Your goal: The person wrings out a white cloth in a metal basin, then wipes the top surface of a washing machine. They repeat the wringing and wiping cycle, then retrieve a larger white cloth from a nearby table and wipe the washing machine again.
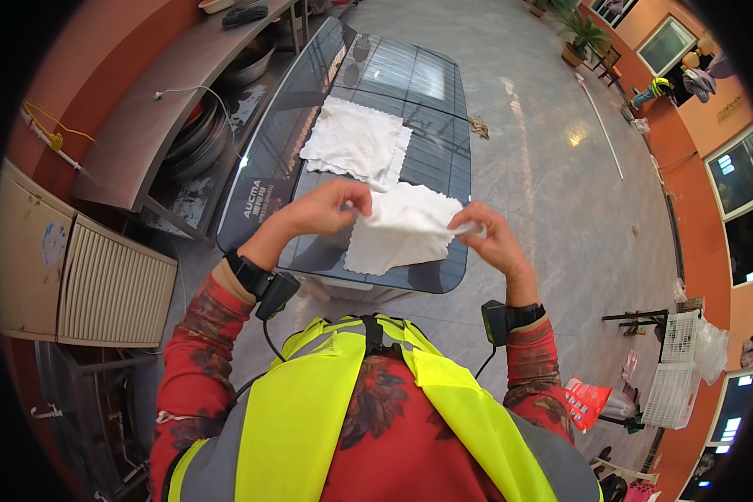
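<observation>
My left hand (330,207) and my right hand (492,238) each pinch a white cloth (397,243) with scalloped edges. Between them its upper edge is drawn taut and slightly raised. The rest of the cloth hangs or lies over the near end of a dark, glossy appliance top (439,151); whether another cloth is under it I cannot tell. Just beyond my left hand, several similar white cloths (353,138) are laid flat in an uneven stack. Their near corner reaches the cloth I hold.
Along the left wall runs a metal table (134,117) with basins (201,138) on its lower shelf. A beige louvred cabinet (113,280) stands nearer me. To the right are white plastic crates (673,376) and a red bag (586,402). Another person (657,90) is far right.
</observation>
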